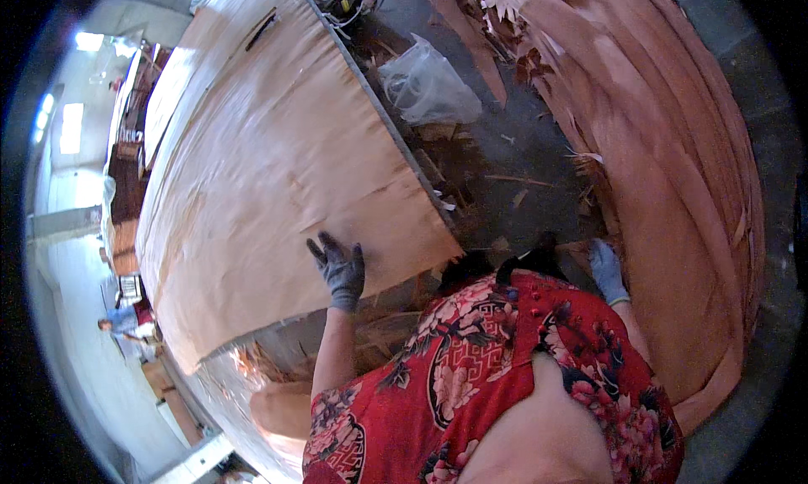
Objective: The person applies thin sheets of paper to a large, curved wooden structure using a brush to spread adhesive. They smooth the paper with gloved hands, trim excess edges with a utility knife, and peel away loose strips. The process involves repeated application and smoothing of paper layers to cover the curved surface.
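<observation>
My left hand (339, 272), in a grey glove, rests on a pale wood veneer sheet (278, 147), its fingers spread and nothing in them. The sheet covers a wide bench on my left and shows wrinkles and small splits. On the other side, my right hand (608, 269) hangs low in a blue-grey glove beside a pile of reddish-brown veneer sheets (665, 172). Its fingers are small and dim in the picture, and whether they grip the veneer edge is unclear.
Between bench and pile, a clear plastic bag (429, 84) and veneer scraps (446, 151) lie on the dark floor (522, 147). A dark narrow tool (261, 29) lies on the bench's far part. Cables (349, 4) sit beyond. Another person (126, 326) is at far left.
</observation>
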`<action>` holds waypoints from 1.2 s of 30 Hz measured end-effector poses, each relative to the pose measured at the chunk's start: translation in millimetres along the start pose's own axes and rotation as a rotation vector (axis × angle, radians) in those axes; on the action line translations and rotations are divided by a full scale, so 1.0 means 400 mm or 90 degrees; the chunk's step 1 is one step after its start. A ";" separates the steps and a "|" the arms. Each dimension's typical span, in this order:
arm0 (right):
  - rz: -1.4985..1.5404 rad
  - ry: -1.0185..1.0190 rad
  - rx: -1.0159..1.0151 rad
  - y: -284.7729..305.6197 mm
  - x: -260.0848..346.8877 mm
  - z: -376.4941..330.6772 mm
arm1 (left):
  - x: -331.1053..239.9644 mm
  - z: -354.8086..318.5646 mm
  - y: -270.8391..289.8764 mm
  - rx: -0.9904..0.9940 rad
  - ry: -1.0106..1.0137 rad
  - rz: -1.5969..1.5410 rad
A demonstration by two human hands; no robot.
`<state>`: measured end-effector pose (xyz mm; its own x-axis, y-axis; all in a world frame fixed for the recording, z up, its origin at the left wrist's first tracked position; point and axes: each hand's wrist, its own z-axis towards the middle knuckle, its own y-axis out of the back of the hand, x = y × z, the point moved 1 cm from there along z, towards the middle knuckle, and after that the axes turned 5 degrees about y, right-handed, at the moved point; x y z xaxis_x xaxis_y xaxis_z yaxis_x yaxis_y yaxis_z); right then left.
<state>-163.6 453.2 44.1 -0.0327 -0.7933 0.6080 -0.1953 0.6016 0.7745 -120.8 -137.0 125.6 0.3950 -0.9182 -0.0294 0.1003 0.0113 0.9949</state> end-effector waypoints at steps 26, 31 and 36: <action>0.120 0.384 0.382 0.047 0.671 1.140 | -0.166 -0.023 0.086 0.222 0.126 0.084; 0.123 0.522 0.307 -0.056 0.752 1.360 | -0.276 0.106 0.219 0.341 0.371 0.038; 0.182 0.399 0.365 -0.127 0.873 1.565 | -0.398 0.338 0.216 0.098 0.561 -0.033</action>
<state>-778.8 87.4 107.8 0.3536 -0.3232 0.8778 -0.7265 0.4963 0.4753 -298.4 -43.1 229.5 0.9578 -0.2774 -0.0756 0.0396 -0.1331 0.9903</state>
